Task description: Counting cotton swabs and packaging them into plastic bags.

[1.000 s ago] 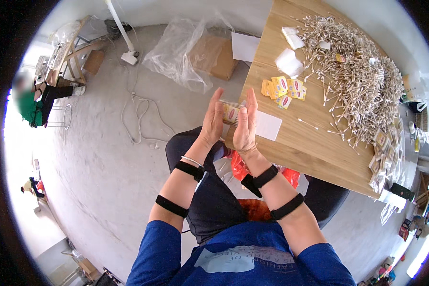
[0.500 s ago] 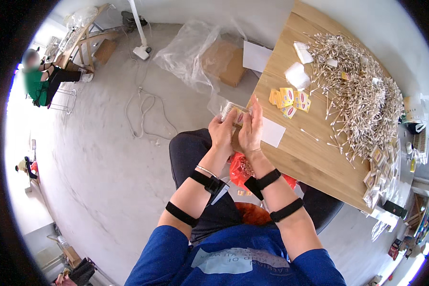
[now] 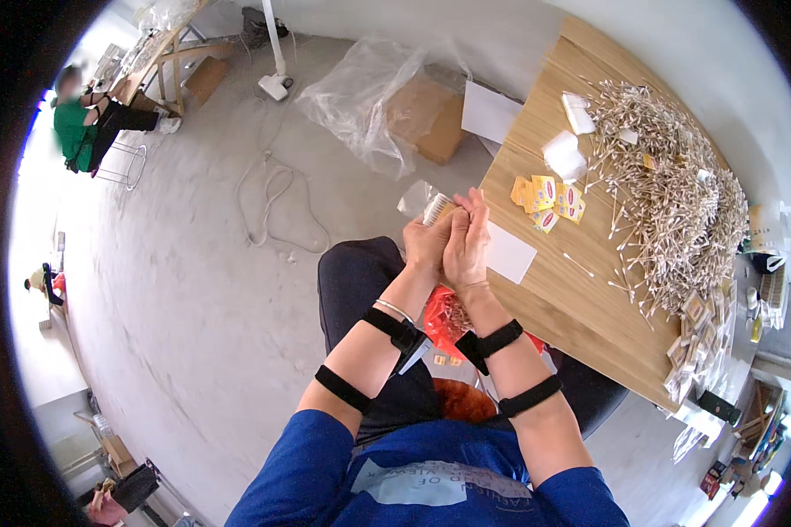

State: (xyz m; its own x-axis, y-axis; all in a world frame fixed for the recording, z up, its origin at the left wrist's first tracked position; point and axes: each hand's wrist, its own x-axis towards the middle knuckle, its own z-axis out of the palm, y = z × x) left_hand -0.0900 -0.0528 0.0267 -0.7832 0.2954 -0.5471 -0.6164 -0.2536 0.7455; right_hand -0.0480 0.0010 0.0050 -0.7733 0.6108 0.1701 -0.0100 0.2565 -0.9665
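Observation:
My left hand (image 3: 426,244) is closed round a small clear plastic pack of cotton swabs (image 3: 437,209), whose swab tips show in a row. The loose plastic end of the pack sticks out beyond my fingers, away from me. My right hand (image 3: 466,239) presses against the pack's other side, its fingers bent over it and partly hiding it. Both hands meet just off the table's left edge, above my lap. Nearby on the table lie a white card (image 3: 510,253) and several small yellow printed cards (image 3: 547,198).
A large heap of loose cotton swabs (image 3: 668,176) covers the right of the wooden table (image 3: 580,307). Finished-looking packs (image 3: 690,338) lie at its near right. A red bag (image 3: 444,318) sits below my wrists. A cardboard box (image 3: 426,119) and plastic sheeting stand beyond; another person sits far left.
My right fingers have folded closer over the pack, and the yellow card seen inside it is now covered. The whole view has shifted slightly.

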